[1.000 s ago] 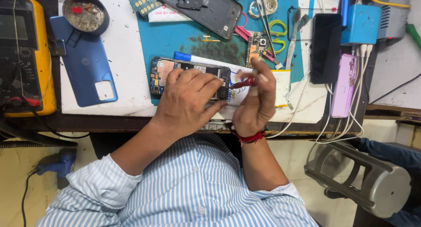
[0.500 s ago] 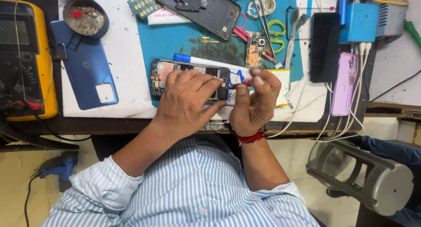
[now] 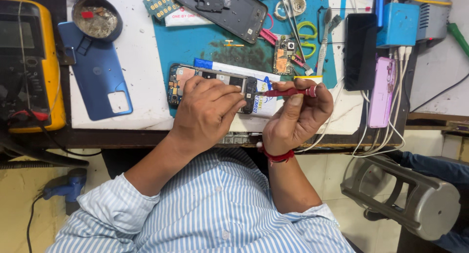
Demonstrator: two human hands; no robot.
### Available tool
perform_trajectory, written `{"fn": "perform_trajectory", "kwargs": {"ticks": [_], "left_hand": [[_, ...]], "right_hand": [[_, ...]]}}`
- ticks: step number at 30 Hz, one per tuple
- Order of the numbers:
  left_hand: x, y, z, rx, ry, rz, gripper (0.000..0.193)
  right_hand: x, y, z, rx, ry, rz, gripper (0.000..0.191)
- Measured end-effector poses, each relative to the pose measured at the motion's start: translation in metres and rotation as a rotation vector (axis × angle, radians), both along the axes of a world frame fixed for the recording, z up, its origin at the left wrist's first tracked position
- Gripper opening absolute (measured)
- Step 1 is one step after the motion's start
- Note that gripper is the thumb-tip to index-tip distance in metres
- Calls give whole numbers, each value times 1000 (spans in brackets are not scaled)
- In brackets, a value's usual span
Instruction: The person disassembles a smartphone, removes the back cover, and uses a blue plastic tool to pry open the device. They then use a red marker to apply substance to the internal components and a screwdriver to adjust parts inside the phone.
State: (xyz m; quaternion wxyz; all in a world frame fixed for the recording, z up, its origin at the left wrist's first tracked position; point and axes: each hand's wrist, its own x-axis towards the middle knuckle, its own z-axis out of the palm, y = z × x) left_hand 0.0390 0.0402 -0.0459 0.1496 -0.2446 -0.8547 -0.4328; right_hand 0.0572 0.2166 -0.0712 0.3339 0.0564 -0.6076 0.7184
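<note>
The opened phone (image 3: 212, 89) lies on the blue mat (image 3: 195, 47), near the counter's (image 3: 141, 52) front edge. The left hand (image 3: 207, 111) presses down on it, fingers spread; the right hand (image 3: 298, 116) pinches a red screwdriver (image 3: 288, 92), tip at the phone's right end. Light, stiff, but fragile inside: best held by its frame edges.

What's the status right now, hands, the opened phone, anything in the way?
Left hand pressing down on the opened phone. Right hand gripping red screwdriver, tip at the phone's end. Loose circuit board and tweezers lie beyond, apart from the phone.
</note>
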Motion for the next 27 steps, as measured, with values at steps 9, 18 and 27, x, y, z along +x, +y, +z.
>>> {"fn": "perform_trajectory", "kwargs": {"ticks": [9,18,27], "left_hand": [[2,0,-4,-22,35,40,16],[3,-9,3,-62,97,-120,9],[1,-4,6,-111,129,-105,9]], "right_hand": [[3,-3,-7,291,-1,36,32],[-2,2,13,514,-18,173,24],[-12,-4,20,472,18,203,29]]}}
